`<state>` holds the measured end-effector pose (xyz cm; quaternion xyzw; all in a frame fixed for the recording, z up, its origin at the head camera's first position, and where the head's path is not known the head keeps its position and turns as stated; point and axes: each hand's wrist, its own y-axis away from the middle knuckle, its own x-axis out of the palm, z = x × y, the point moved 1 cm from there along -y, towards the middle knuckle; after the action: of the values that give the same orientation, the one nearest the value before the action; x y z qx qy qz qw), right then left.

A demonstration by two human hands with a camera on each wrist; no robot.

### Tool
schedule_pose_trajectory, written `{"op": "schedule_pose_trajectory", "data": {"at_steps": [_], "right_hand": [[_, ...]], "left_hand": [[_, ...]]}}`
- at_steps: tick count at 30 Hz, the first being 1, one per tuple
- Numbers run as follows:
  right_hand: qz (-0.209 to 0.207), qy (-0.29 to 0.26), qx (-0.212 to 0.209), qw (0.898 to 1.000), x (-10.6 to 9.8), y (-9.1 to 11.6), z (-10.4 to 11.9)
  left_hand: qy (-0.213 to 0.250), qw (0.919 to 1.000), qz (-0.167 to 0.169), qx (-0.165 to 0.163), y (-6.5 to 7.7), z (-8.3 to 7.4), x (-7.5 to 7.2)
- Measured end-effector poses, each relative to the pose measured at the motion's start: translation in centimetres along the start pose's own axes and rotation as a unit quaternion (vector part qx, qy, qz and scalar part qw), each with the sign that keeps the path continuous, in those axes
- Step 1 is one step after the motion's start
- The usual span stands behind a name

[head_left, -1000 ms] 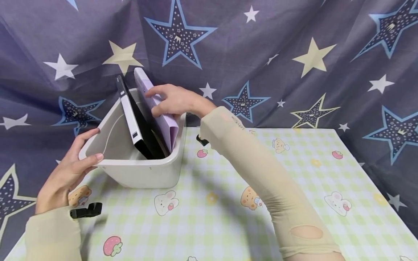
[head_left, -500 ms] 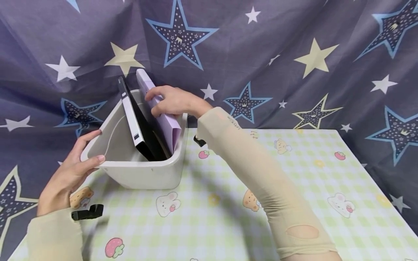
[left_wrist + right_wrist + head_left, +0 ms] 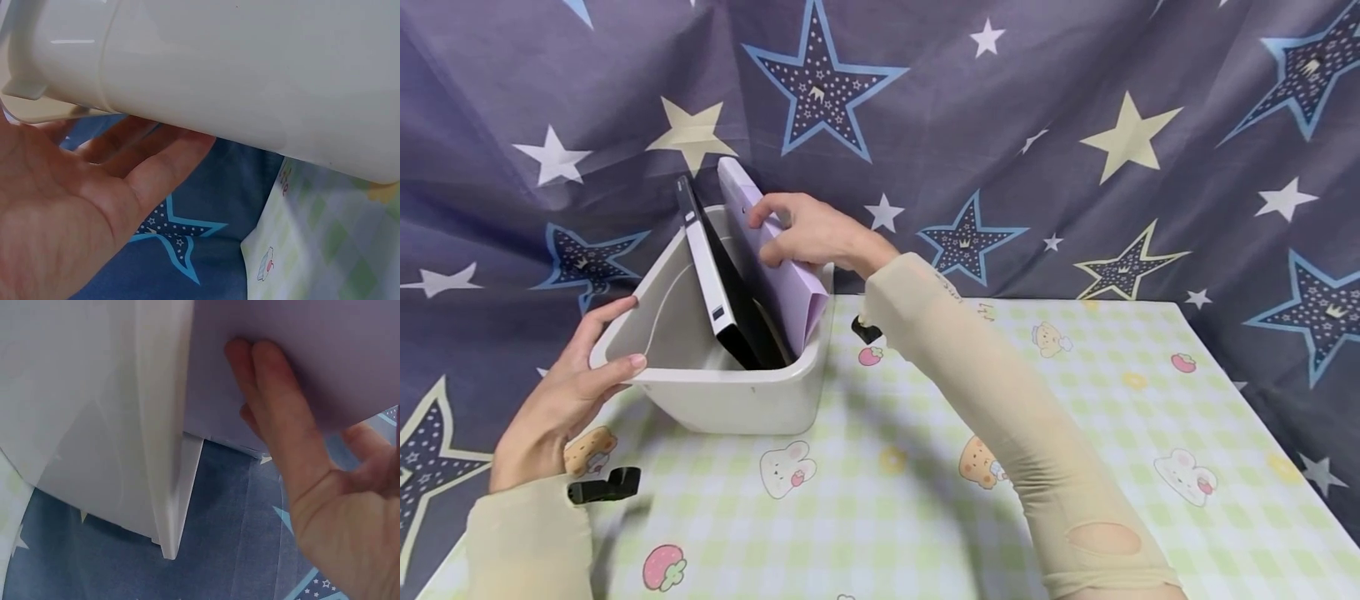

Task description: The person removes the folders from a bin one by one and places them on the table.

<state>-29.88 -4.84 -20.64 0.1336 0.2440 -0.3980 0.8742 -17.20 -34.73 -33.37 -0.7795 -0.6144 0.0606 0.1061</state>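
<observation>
A white plastic bin stands at the table's left side. My left hand grips its near left corner, thumb over the rim; in the left wrist view its fingers lie along the outside under the rim. Inside the bin, a lilac file box leans along the right wall, its upper part above the rim. My right hand holds it by the top edge, thumb and index on the near face, other fingers flat on the outer face. Left of it leans a black file box with a white edge.
A green and white checked cloth with cartoon prints covers the table. A dark curtain with stars hangs right behind the bin. Small black mounts sit at both wrists, such as the left wrist mount.
My right hand and the lilac file box have shifted slightly right, widening the gap to the black one. My left hand keeps its hold on the bin. The head view has shifted a little.
</observation>
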Motion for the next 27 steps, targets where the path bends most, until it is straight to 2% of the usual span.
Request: {"op": "schedule_pose_trajectory", "data": {"at_steps": [8, 16, 22, 27], "right_hand": [[0.006, -0.02, 0.009, 1.0, -0.3, 0.1, 0.2], [0.015, -0.06, 0.017, 0.998, -0.7, 0.5, 0.1], [0.008, -0.104, 0.027, 0.994, -1.0, 0.6, 0.3], [-0.008, -0.062, 0.02, 0.998, -1.2, 0.4, 0.3]], "left_hand": [[0.021, 0.9997, 0.009, 0.012, 0.0, 0.0, -0.4], [-0.002, 1.0, -0.001, 0.004, 0.1, -0.1, -0.2], [0.001, 1.0, -0.003, 0.003, 0.1, -0.1, -0.2], [0.011, 0.9999, -0.002, 0.0, 0.1, 0.0, -0.3]]}}
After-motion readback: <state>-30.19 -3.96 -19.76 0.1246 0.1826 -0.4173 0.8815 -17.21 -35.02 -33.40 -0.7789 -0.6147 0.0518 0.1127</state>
